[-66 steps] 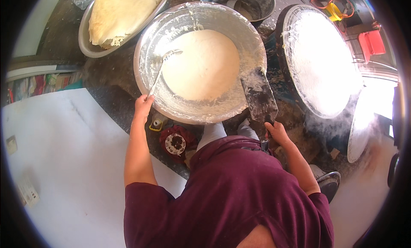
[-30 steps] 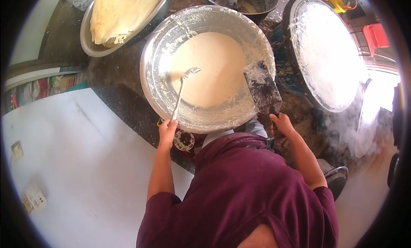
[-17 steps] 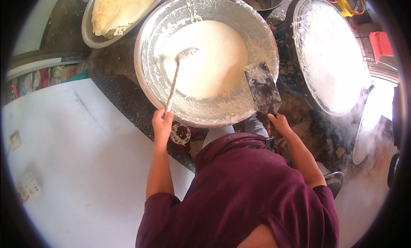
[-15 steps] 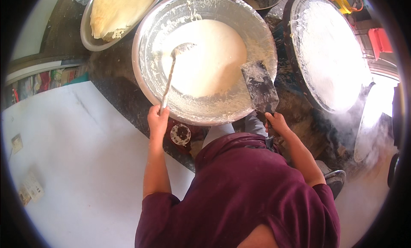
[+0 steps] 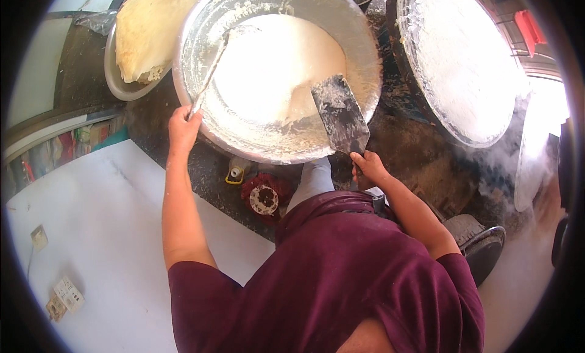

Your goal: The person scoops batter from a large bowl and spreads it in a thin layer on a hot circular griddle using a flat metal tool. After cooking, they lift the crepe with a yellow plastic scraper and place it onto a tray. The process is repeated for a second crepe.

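Note:
My left hand (image 5: 184, 130) is closed around the handle of a long metal ladle (image 5: 211, 74), at the near left rim of a big metal basin (image 5: 362, 45). The ladle's bowl lies at the left side of the white batter (image 5: 277, 66) in the basin. At the basin's near right, my right hand (image 5: 369, 169) grips the short handle of a wide flat scraper (image 5: 341, 114). Its dark blade is smeared with batter and slants over the near right rim. To the right, a large round griddle (image 5: 457, 60) carries a white layer; steam rises near its lower edge.
A metal bowl (image 5: 113, 78) at the far left holds a stack of pale flatbreads (image 5: 143, 33). Beneath the basin's near edge are a red round thing (image 5: 264, 197) and a small yellow-edged item (image 5: 235, 172). A white panel (image 5: 116, 231) spans the left; a dark round container (image 5: 484, 252) stands right.
My left hand and the ladle have moved left, and the ladle's bowl now lies farther left in the batter. The scraper has shifted left, farther over the basin. The view has shifted somewhat.

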### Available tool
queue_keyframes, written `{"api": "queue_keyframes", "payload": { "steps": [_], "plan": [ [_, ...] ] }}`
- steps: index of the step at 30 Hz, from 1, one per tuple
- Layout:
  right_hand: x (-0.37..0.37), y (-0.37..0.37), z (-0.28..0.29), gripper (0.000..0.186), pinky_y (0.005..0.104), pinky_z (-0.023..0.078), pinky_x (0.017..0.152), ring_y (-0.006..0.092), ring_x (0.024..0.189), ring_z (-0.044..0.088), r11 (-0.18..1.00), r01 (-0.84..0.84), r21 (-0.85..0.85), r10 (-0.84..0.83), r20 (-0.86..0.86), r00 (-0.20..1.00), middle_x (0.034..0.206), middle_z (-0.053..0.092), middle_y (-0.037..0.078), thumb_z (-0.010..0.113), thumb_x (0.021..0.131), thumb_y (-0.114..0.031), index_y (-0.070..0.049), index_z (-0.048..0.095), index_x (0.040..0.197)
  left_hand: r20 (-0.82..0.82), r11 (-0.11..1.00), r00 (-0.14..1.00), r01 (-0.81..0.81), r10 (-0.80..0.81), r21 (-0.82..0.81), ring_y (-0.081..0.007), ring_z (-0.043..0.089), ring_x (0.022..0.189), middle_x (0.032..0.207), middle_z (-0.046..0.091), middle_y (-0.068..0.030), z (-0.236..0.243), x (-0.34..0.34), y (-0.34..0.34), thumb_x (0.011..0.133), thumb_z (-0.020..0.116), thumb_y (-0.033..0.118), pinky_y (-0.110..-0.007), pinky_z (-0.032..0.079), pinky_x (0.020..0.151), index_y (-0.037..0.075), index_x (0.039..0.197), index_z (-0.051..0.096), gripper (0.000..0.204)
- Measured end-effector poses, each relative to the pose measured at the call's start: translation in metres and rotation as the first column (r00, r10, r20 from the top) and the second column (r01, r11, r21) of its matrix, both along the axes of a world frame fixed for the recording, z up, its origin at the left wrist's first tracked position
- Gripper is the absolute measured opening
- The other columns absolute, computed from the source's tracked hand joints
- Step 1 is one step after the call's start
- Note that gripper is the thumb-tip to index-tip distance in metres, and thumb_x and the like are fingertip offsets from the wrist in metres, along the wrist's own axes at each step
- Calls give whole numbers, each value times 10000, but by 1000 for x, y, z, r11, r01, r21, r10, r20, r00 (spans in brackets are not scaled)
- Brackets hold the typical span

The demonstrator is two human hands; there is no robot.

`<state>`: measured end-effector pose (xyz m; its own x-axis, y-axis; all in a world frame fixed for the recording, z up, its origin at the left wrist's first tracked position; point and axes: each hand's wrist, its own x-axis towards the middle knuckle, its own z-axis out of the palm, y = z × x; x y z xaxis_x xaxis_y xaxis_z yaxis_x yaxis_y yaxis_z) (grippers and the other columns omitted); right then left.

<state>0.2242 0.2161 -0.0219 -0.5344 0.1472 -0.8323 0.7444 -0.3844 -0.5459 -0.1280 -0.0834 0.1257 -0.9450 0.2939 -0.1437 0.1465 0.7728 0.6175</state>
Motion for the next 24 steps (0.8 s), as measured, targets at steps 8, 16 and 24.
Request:
{"api": "queue_keyframes", "payload": {
  "steps": [8,16,24],
  "plan": [
    [-12,-17,-11,357,341,453,410,203,441,562,994,-93,61,86,110,990,561,563,102,565,861,-306,28,502,750,-113,983,985,113,-129,-144,-234,584,800,907,593,-133,20,-31,1,749,663,180,-309,446,734,-20,909,625,259],
    [-28,1,23,316,310,467,488,164,501,577,958,-258,123,250,75,965,592,570,71,545,871,-294,20,529,832,-45,960,982,168,-183,-224,-296,570,816,923,581,-154,21,-21,-10,739,653,187,-334,442,747,-19,913,620,272],
    [-1,29,43,250,283,464,525,133,570,572,930,-255,263,265,0,964,644,583,55,581,841,-235,9,538,881,-315,974,935,103,-165,-204,-319,529,914,1007,562,-158,24,62,-15,751,627,161,-381,416,817,-36,858,607,225]
  ]
}}
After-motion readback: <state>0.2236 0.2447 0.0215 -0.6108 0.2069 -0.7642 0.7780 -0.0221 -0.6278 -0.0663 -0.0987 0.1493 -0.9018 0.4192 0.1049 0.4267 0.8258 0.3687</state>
